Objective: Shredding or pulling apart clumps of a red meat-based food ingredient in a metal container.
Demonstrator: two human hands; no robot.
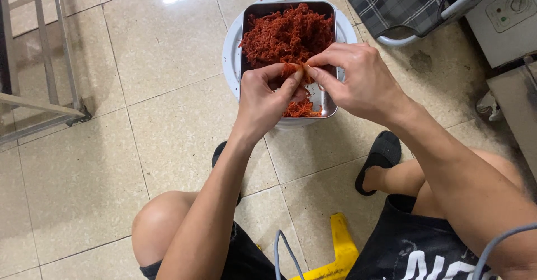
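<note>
A steel rectangular tray (pixel 330 111) rests on a round pale basin (pixel 230 50) on the floor. It holds a heap of red shredded strands (pixel 286 34) at its far end and a smaller clump (pixel 301 110) near me. My left hand (pixel 264 98) and my right hand (pixel 358 78) meet above the tray's near half. Together they pinch one small red piece (pixel 292 69) between thumbs and fingertips.
The floor is beige tile (pixel 156 50). A metal rack's legs (pixel 53 78) stand at the left. A plaid-cushioned chair (pixel 403 6) and a grey appliance (pixel 506 17) are at the upper right. A yellow stool (pixel 338 252) sits between my knees, black sandals beside it.
</note>
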